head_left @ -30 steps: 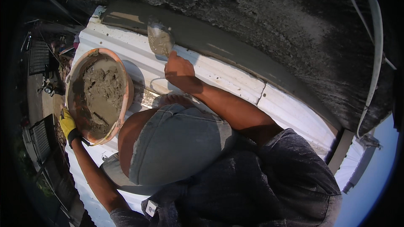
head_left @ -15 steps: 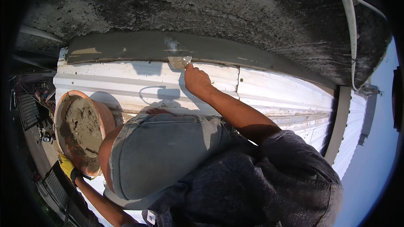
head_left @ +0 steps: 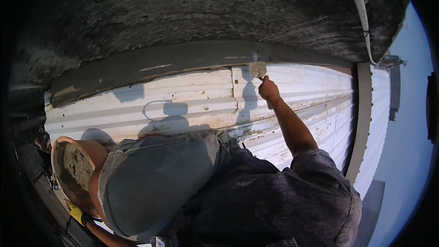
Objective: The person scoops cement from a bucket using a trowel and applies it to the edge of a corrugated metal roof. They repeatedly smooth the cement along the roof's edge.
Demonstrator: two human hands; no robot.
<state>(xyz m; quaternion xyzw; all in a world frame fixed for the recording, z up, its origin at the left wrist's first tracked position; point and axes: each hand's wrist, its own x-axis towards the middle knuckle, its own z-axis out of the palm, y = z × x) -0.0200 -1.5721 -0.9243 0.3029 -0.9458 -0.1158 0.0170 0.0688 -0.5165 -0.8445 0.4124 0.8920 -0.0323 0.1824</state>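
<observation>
My bare right hand (head_left: 269, 90) is closed round the handle of a small trowel (head_left: 258, 69). The trowel's mortar-smeared blade lies at the lower edge of a smooth grey mortar band (head_left: 183, 56), where the wall meets the white corrugated roofing. At the lower left, my left hand (head_left: 76, 213), in a yellow glove with a dark cuff, grips the rim of an orange-brown bucket (head_left: 97, 155). Wet grey mortar (head_left: 76, 166) sits in the bucket, which leans beside my knee. Part of the left hand's fingers is hidden.
White corrugated metal sheets (head_left: 192, 96) stretch under me, with a raised seam near the trowel. Above rises a rough dark wall (head_left: 206, 9). A pale pipe (head_left: 359, 4) runs down it at the right. A grey ledge (head_left: 361, 119) crosses the roof. Clutter lies below at far left.
My right hand has carried the trowel to the right along the mortar band. The view has shifted, and the bucket appears lower and farther left, with my left hand still at its rim.
</observation>
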